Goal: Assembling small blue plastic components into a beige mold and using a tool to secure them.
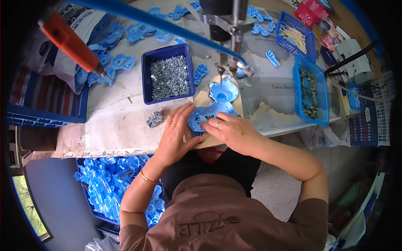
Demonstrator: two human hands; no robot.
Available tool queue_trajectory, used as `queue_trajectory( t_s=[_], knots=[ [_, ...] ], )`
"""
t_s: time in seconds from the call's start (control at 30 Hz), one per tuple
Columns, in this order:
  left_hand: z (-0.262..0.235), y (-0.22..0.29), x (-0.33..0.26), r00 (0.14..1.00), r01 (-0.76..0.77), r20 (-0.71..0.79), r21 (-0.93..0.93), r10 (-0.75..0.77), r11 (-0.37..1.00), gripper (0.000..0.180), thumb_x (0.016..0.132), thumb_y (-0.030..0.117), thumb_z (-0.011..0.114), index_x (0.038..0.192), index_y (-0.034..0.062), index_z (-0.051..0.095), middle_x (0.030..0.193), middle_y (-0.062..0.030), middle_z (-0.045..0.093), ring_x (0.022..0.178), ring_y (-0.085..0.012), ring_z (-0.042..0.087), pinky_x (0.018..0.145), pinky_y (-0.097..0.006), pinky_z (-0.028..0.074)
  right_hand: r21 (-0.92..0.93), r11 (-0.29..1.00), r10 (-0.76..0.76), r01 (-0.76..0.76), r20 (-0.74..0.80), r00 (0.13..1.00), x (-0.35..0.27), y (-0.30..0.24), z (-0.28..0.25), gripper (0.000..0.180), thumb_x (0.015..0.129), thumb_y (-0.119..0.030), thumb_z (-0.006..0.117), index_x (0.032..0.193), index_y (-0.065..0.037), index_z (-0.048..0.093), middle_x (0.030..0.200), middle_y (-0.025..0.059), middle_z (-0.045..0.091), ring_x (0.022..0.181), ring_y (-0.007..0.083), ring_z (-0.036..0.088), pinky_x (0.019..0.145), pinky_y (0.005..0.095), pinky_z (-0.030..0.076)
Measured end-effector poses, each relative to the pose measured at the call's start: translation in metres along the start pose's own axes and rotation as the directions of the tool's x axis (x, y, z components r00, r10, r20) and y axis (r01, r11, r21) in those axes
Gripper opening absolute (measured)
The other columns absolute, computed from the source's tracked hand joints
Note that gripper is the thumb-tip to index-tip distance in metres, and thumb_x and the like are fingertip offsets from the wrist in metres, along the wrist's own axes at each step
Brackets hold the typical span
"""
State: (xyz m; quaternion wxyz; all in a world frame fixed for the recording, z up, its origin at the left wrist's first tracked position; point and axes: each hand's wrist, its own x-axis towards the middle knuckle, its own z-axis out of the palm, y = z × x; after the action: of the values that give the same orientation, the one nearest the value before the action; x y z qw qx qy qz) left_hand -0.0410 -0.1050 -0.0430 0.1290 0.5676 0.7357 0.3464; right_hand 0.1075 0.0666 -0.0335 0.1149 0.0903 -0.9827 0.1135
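A light-blue plastic shell, with a rounded head part (224, 90) and a wider body part (201, 116), lies on a tan board below an upright machine with a thin metal bit (221, 76). The bit's tip is over or at the head part; contact is too small to tell. At the shell's left edge rests my left hand (173, 133), its fingers stretched out and its thumb apart near the board's front. My right hand (234, 133) bends its fingers over the body part and grips its right side. The undersides of both hands are hidden.
Left of the shell stands a dark-blue bin of small metal screws (168, 75), with a loose screw pile (155, 119) nearby. An orange-handled driver (69, 42) hangs upper left. Blue baskets (310, 94) stand right. A crate of blue shells (111, 184) sits below the table.
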Motion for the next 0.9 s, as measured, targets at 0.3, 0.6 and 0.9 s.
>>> queue_trajectory(
  t_s=[0.3, 0.6, 0.9],
  knots=[
    [-0.006, 0.01, 0.004, 0.997, -0.02, 0.081, 0.106, 0.011, 0.994, 0.08, 0.074, 0.018, 0.078, 0.143, 0.0061, 0.041, 0.151, -0.0152, 0.038, 0.136, -0.0385, 0.035, 0.112, -0.047, 0.032, 0.171, 0.985, -0.013, -0.019, 0.179, 0.984, 0.01, 0.015, -0.007, 0.036, 0.086, -0.009, 0.057, 0.121, -0.003, 0.063, 0.106, 0.0075, 0.063, 0.099, 0.0234, 0.06, 0.086, 0.0346, 0.05],
    [-0.007, 0.025, 0.002, 0.998, -0.01, 0.061, 0.093, 0.005, 0.996, 0.074, 0.072, 0.009, 0.076, 0.14, 0.005, 0.046, 0.149, -0.0181, 0.041, 0.137, -0.0405, 0.035, 0.113, -0.048, 0.029, 0.44, 0.698, 0.676, -0.565, -0.145, 0.723, -0.017, 0.224, -0.087, 0.02, 0.087, -0.018, 0.063, 0.1, -0.005, 0.071, 0.088, 0.0129, 0.071, 0.083, 0.0267, 0.069, 0.072, 0.0376, 0.053],
    [-0.006, 0.049, 0.008, 1.0, -0.008, -0.013, 0.016, 0.008, 1.0, 0.054, 0.076, 0.004, 0.073, 0.126, 0.0046, 0.056, 0.138, -0.0168, 0.052, 0.129, -0.0384, 0.045, 0.108, -0.048, 0.036, -0.173, 0.426, 0.857, -0.888, -0.237, 0.458, -0.08, 0.412, -0.103, 0.02, 0.082, -0.01, 0.062, 0.098, -0.013, 0.074, 0.103, 0.0157, 0.071, 0.097, 0.0323, 0.068, 0.084, 0.0413, 0.054]
  ],
)
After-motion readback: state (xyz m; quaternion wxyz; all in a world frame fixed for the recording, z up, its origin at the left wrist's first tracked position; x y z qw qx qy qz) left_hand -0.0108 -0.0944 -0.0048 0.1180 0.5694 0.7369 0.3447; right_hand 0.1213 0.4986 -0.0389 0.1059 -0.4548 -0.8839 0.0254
